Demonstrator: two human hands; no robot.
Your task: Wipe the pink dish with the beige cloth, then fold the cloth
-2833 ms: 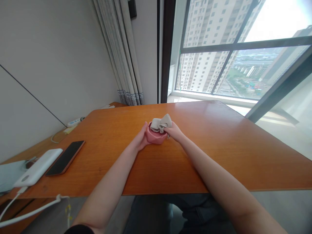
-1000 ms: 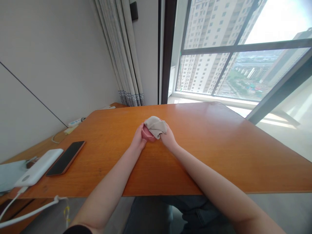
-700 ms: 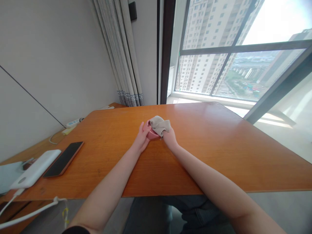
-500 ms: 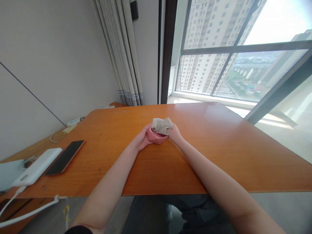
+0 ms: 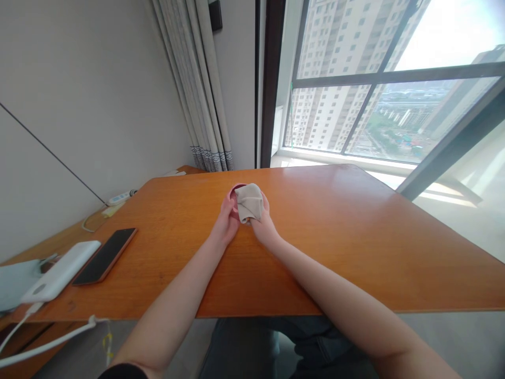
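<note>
Above the middle of the wooden table, my left hand grips a pink bowl by its left side. The bowl is tilted, so part of its inside shows. My right hand is closed on a light grey cloth, which is bunched over the bowl's right side and covers much of it. Some of the right fingers are hidden by the cloth.
On the table, a dark phone lies at the left beside a white power bank with a cable plugged in. A power strip rests by the wall. Beyond the table stand a curtain and a large window.
The bowl has tilted and shifted slightly left and away from me. My right hand has swung round to its near right side, carrying the cloth along.
</note>
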